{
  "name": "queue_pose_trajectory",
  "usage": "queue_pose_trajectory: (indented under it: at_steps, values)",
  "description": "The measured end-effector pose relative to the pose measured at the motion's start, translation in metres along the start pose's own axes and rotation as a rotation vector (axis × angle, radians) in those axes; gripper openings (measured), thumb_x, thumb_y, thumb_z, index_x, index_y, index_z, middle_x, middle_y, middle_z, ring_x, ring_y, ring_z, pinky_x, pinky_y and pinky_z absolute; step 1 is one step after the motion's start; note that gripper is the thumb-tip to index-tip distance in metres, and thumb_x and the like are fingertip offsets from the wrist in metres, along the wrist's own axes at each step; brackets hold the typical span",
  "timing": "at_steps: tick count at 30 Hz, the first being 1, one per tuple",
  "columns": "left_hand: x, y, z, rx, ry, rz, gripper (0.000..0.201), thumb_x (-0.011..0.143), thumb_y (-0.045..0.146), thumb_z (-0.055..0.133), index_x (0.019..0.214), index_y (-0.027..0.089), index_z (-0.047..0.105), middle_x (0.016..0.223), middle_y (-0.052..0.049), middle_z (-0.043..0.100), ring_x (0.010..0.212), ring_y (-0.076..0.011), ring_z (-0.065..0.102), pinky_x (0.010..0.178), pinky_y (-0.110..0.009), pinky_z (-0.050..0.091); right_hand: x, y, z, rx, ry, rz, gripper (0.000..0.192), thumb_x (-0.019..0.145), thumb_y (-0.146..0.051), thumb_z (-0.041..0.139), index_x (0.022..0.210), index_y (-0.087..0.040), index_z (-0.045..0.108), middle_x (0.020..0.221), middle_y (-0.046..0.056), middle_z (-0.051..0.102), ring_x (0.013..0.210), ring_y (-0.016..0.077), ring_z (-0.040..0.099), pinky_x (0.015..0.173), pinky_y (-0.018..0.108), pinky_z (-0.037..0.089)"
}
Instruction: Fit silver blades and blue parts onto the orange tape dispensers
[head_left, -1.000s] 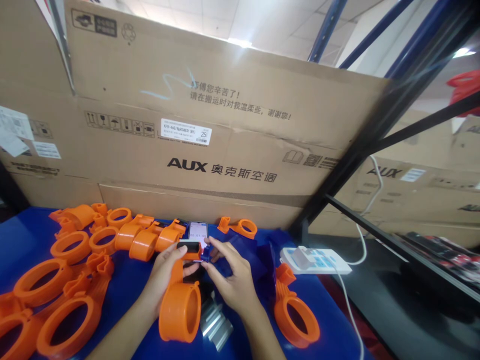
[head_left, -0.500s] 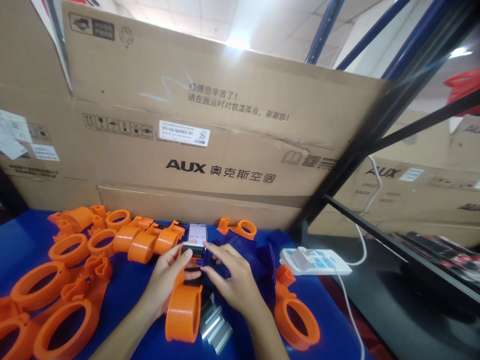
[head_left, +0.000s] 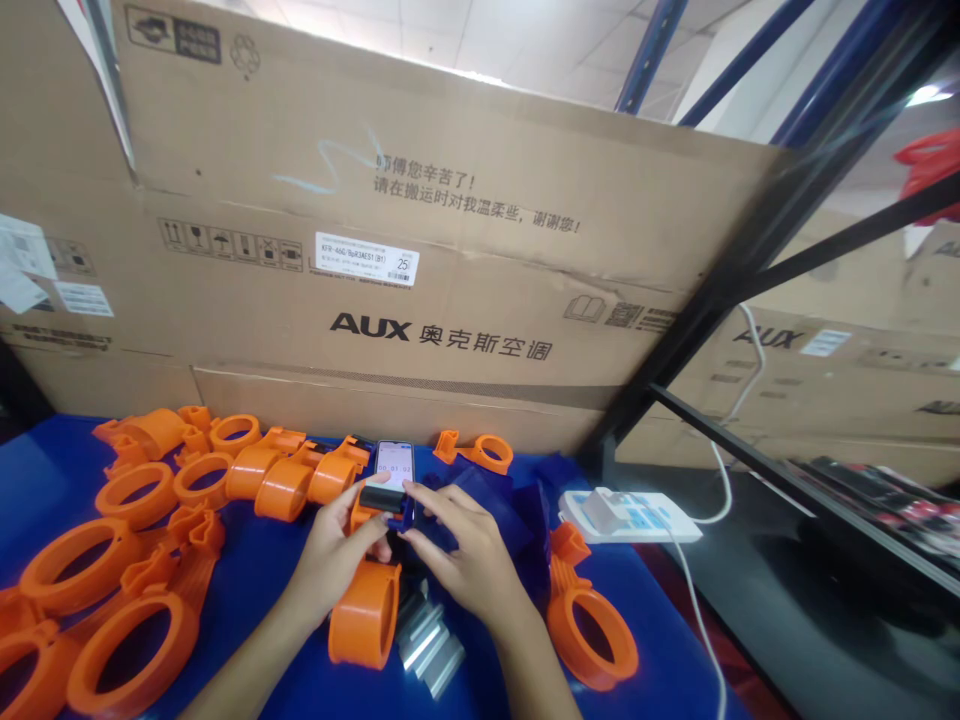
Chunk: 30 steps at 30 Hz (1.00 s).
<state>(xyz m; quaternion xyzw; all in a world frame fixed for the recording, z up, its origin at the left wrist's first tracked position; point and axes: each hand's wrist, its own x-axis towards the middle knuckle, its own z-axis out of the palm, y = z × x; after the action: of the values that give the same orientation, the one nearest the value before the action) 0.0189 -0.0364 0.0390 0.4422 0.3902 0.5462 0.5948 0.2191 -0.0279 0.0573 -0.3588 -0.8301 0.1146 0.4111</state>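
Over the blue tabletop (head_left: 262, 610), my left hand (head_left: 336, 545) is closed around the upper part of an orange tape dispenser (head_left: 364, 615), its wide ring hanging below my fingers. A black roller-like part (head_left: 382, 499) lies across the dispenser's head. My right hand (head_left: 465, 545) pinches a small dark blue plastic piece (head_left: 409, 512) against the right side of that head, index finger above and thumb below. Fingers partly hide where the pieces meet. Several silver metal strips (head_left: 431, 645) lie just below my hands. Behind them a phone (head_left: 395, 462) shows a running timer.
Many orange tape dispensers (head_left: 139, 655) crowd the left side; another dispenser (head_left: 592, 635) lies at right, and one (head_left: 491, 453) at the back. Dark blue plastic pieces (head_left: 517, 510) sit beside my right hand. A white power strip (head_left: 630, 515) with cables and a large cardboard box (head_left: 450, 250) stand beyond.
The black part on the dispenser's head now sits slightly lower and more level, and my left thumb has shifted to its lower side. Both hands remain close together around the head.
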Motion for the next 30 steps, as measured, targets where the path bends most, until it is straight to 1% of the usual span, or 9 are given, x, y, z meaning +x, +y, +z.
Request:
queue_pose_trajectory:
  at_steps: [8, 11, 13, 15, 19, 22, 25, 27, 30]
  values:
    - [0.001, -0.005, -0.008, -0.094, -0.072, -0.045, 0.062, 0.081, 0.028, 0.079, 0.139, 0.015, 0.064, 0.066, -0.002, 0.073, 0.064, -0.0198, 0.068, 0.069, -0.029, 0.055, -0.003, 0.005, 0.001, -0.054, 0.004, 0.009, 0.049, 0.093, -0.034, 0.074, 0.141, -0.029, 0.064, 0.093, 0.008, 0.073, 0.082, 0.0229, 0.07, 0.074, 0.034, 0.06]
    - [-0.001, -0.005, -0.007, -0.162, -0.062, -0.06, 0.062, 0.075, 0.023, 0.085, 0.134, 0.02, 0.068, 0.099, -0.009, 0.08, 0.098, -0.0277, 0.074, 0.088, -0.035, 0.057, -0.003, 0.003, 0.001, -0.068, 0.009, 0.002, 0.05, 0.094, -0.035, 0.073, 0.142, -0.028, 0.063, 0.091, 0.008, 0.073, 0.08, 0.023, 0.07, 0.075, 0.035, 0.059]
    - [-0.001, -0.004, -0.004, -0.148, 0.0, -0.044, 0.061, 0.07, 0.019, 0.09, 0.128, 0.022, 0.072, 0.123, -0.011, 0.076, 0.121, -0.0309, 0.066, 0.102, -0.036, 0.051, -0.002, -0.002, 0.0, -0.044, 0.008, 0.002, 0.047, 0.096, -0.033, 0.07, 0.142, -0.028, 0.063, 0.094, 0.008, 0.074, 0.083, 0.0232, 0.07, 0.078, 0.037, 0.059]
    - [-0.003, -0.002, -0.001, -0.121, 0.031, -0.037, 0.057, 0.069, 0.02, 0.092, 0.124, 0.021, 0.074, 0.133, -0.012, 0.071, 0.131, -0.0322, 0.06, 0.108, -0.036, 0.048, -0.001, -0.009, -0.001, 0.037, 0.0, 0.011, 0.048, 0.095, -0.032, 0.071, 0.142, -0.029, 0.063, 0.103, 0.009, 0.075, 0.09, 0.0239, 0.07, 0.084, 0.038, 0.059]
    - [-0.006, -0.004, 0.0, -0.192, -0.048, -0.096, 0.052, 0.074, 0.03, 0.088, 0.122, 0.019, 0.073, 0.134, -0.015, 0.071, 0.128, -0.0381, 0.062, 0.103, -0.043, 0.052, 0.003, -0.019, -0.002, 0.277, -0.008, 0.073, 0.053, 0.096, -0.035, 0.067, 0.148, -0.03, 0.055, 0.125, 0.01, 0.071, 0.105, 0.0249, 0.068, 0.092, 0.039, 0.058]
    - [-0.008, -0.008, -0.002, -0.207, -0.125, -0.044, 0.055, 0.074, 0.032, 0.087, 0.126, 0.023, 0.069, 0.136, -0.013, 0.068, 0.129, -0.0363, 0.06, 0.106, -0.042, 0.05, 0.005, -0.019, 0.001, 0.369, 0.013, 0.151, 0.046, 0.103, -0.037, 0.055, 0.148, -0.028, 0.053, 0.126, 0.01, 0.071, 0.104, 0.024, 0.068, 0.091, 0.038, 0.058]
    - [-0.01, -0.013, -0.001, -0.187, -0.22, -0.059, 0.05, 0.082, 0.039, 0.079, 0.128, 0.027, 0.061, 0.125, -0.011, 0.071, 0.1, -0.0297, 0.073, 0.088, -0.041, 0.058, 0.004, -0.018, 0.006, 0.372, 0.012, 0.218, 0.047, 0.1, -0.041, 0.06, 0.145, -0.028, 0.055, 0.122, 0.009, 0.071, 0.104, 0.0246, 0.068, 0.092, 0.039, 0.058]
    - [-0.012, -0.013, 0.002, -0.165, -0.249, -0.07, 0.044, 0.088, 0.041, 0.074, 0.127, 0.027, 0.058, 0.112, -0.009, 0.074, 0.08, -0.0239, 0.073, 0.076, -0.038, 0.059, 0.002, -0.018, 0.008, 0.421, -0.007, 0.275, 0.048, 0.099, -0.043, 0.061, 0.144, -0.028, 0.054, 0.118, 0.008, 0.069, 0.09, 0.0211, 0.069, 0.081, 0.035, 0.061]
    - [-0.016, -0.009, 0.006, -0.14, -0.239, -0.039, 0.038, 0.089, 0.041, 0.074, 0.12, 0.025, 0.059, 0.106, -0.008, 0.073, 0.079, -0.0224, 0.072, 0.076, -0.037, 0.058, 0.001, -0.022, 0.012, 0.596, -0.046, 0.355, 0.044, 0.1, -0.047, 0.059, 0.14, -0.029, 0.054, 0.111, 0.006, 0.063, 0.062, 0.0117, 0.061, 0.055, 0.025, 0.058]
